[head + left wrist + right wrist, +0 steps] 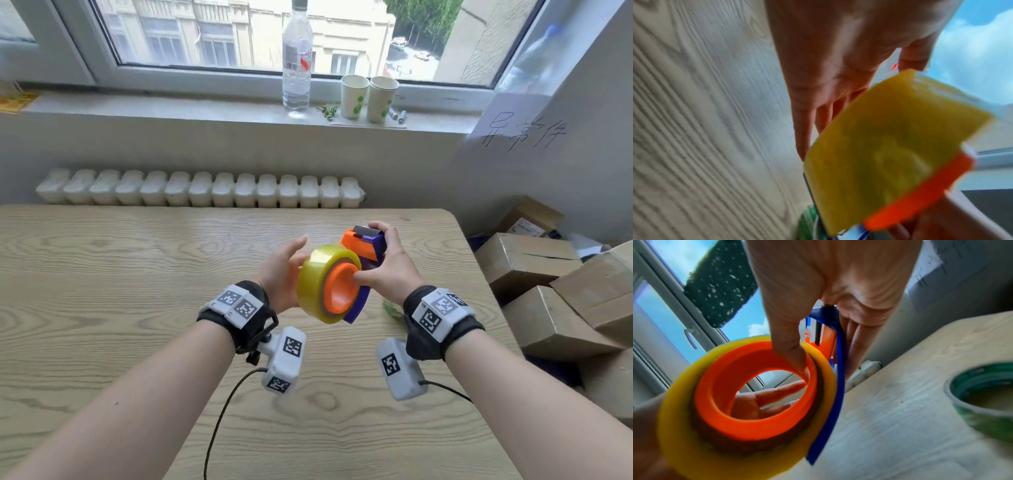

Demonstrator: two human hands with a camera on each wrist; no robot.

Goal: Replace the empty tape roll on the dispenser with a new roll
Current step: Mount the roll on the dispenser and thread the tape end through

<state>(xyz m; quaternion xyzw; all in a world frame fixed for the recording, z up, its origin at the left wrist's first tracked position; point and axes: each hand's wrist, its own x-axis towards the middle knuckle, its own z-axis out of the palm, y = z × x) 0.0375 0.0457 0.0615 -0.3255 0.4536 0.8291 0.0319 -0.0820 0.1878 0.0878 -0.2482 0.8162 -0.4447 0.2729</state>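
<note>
Fingers, right hand: curled round the purple-and-orange dispenser, thumb hooked on the rim of its orange hub; I hold the frame clear of the surface.

Fingers, left hand: straight, relaxed, cupped against the far face of the yellow tape roll; gripping nothing, palm backing the roll.

Yellow tape roll: on the hub, appears nearly seated against the purple side plate; full seating I cannot confirm.

Green roll: lies on the surface near my right wrist; whether it is the spent one I cannot tell.

Handling note: I judge the step to be seating. I push with a flat left palm, square to the hub, thumb off the rim so it does not block travel, roll not cocked. Loose end must face the cutter; direction unreadable here.
</note>
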